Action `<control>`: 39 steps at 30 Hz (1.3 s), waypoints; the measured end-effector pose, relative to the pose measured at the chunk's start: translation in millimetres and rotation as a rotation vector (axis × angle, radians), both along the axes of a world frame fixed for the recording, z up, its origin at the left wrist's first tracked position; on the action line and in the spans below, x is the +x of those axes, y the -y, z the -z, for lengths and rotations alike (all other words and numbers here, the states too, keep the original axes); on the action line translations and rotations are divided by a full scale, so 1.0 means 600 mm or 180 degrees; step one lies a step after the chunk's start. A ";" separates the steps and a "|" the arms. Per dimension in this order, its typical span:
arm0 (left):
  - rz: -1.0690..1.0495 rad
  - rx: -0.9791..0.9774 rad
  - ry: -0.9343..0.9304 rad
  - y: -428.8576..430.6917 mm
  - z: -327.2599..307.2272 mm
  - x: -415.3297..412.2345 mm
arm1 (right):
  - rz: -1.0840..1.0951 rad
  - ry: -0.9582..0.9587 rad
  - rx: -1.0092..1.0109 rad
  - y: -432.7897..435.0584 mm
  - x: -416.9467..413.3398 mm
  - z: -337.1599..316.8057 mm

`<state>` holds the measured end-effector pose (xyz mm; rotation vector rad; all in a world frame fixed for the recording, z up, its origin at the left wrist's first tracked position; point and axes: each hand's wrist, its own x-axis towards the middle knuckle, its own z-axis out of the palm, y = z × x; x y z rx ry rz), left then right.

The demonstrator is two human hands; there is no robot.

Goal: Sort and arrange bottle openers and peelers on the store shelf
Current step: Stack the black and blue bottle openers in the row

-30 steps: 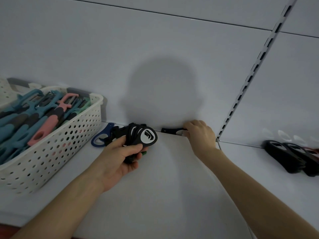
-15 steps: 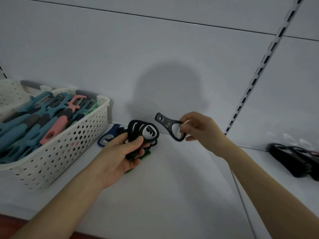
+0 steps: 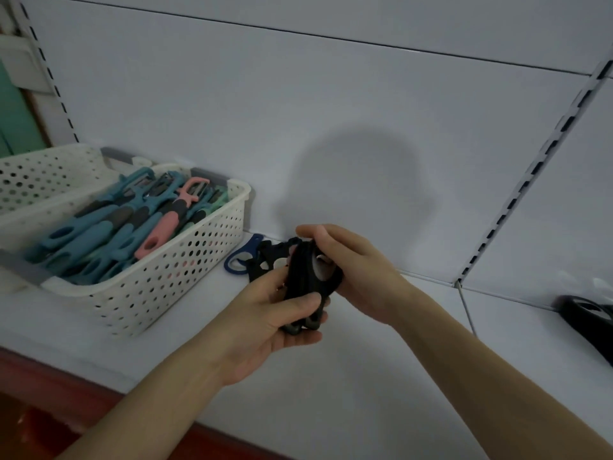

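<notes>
Openers, a black stack, stand on end between both hands just above the shelf, near the middle of the view. The left hand cups the stack from seven o'clock, palm up, with the thumb pressed across its lower part and the fingers curled beneath. The right hand closes on it from three o'clock, fingers curled round the upper end; whether they pinch one opener or the whole stack cannot be told.

At eleven o'clock from the stack, loose openers lie on the shelf by the back wall, with a blue opener just beside them at nine o'clock. Farther out at nine o'clock stands a white basket full of peelers, mostly teal, with one pink peeler. A second basket sits behind it. At three o'clock, well apart and past the slotted rail, lie far openers, also dark.
</notes>
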<state>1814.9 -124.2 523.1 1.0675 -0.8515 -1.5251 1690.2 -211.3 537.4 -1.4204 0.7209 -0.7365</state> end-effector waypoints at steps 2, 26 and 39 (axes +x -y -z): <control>0.0063 0.0147 -0.0355 -0.007 -0.001 0.005 | 0.0086 0.0094 -0.0206 -0.006 0.015 0.001; -0.0745 0.0355 -0.0365 -0.067 0.028 0.094 | 0.0945 -0.1777 -0.2194 0.072 0.039 0.040; -0.0278 0.0321 -0.0123 -0.051 0.021 0.076 | -0.0505 -0.0747 -0.1760 -0.015 0.058 -0.012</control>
